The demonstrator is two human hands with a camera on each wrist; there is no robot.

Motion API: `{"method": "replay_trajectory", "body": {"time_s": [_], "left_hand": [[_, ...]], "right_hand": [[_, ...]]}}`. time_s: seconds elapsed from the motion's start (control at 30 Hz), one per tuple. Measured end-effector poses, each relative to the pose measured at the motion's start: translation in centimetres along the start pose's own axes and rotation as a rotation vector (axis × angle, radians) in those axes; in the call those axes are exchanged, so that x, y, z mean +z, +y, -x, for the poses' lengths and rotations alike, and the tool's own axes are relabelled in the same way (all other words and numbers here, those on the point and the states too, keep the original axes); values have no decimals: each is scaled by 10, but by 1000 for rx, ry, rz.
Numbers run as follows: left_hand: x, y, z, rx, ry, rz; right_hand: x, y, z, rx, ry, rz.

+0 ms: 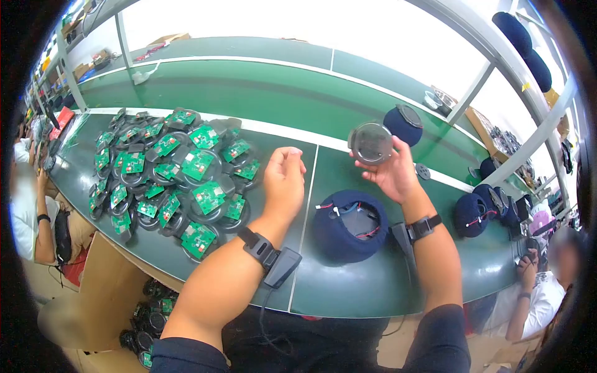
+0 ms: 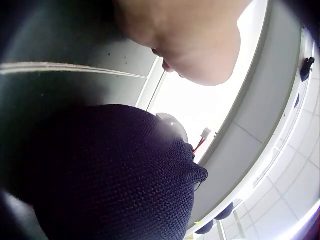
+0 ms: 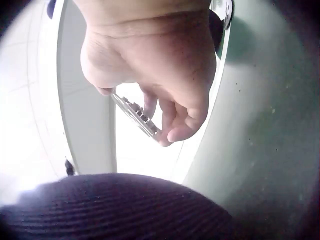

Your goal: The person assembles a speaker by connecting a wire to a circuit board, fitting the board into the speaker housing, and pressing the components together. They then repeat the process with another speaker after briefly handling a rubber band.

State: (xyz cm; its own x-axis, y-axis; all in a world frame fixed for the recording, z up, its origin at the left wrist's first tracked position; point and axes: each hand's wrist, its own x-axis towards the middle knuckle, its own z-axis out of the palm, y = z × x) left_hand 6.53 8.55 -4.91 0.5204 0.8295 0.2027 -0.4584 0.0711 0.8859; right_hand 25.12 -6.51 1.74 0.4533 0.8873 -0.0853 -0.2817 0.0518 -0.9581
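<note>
Dark sleeves [image 1: 186,355] reach over a dark green tabletop [image 1: 311,283].
The right hand [image 1: 398,175] grips a round, smoky-clear plastic disc [image 1: 371,144] by its rim near the far edge; the left hand's [image 1: 284,180] fingers curl loosely, nothing visible in them. A navy knit-covered round shell [image 1: 329,239] sits open-side up toward the near edge.

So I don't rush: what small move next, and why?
Probably lower the left hand to the white connector at the rim of the navy shell. That hand looks empty; the right hand holds the round disc clear of the shell.
</note>
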Motion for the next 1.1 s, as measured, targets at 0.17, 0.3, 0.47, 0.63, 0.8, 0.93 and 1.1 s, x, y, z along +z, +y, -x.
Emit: {"method": "replay_trajectory", "body": {"time_s": [0.17,0.3,0.47,0.63,0.8,0.93,1.1], "left_hand": [[7,16,10,436,-12,-267],[9,58,28,886,-122,-558],[5,79,63,603,-321,-468],[13,74,59,620,-652,-289],[13,65,67,415,-436,-114],[21,70,61,396,-198,31],[15,66,58,339,-199,-4]], "right_hand": [[23,-14,55,-145,81,152],[41,-26,93,-203,36,461],[62,-27,115,-569,4,778],[79,-23,116,-837,-35,1293],[64,-31,120,-721,-48,1027],[60,-46,129,-448,-68,1233],[70,-34,124,-228,-194,1470]]}}
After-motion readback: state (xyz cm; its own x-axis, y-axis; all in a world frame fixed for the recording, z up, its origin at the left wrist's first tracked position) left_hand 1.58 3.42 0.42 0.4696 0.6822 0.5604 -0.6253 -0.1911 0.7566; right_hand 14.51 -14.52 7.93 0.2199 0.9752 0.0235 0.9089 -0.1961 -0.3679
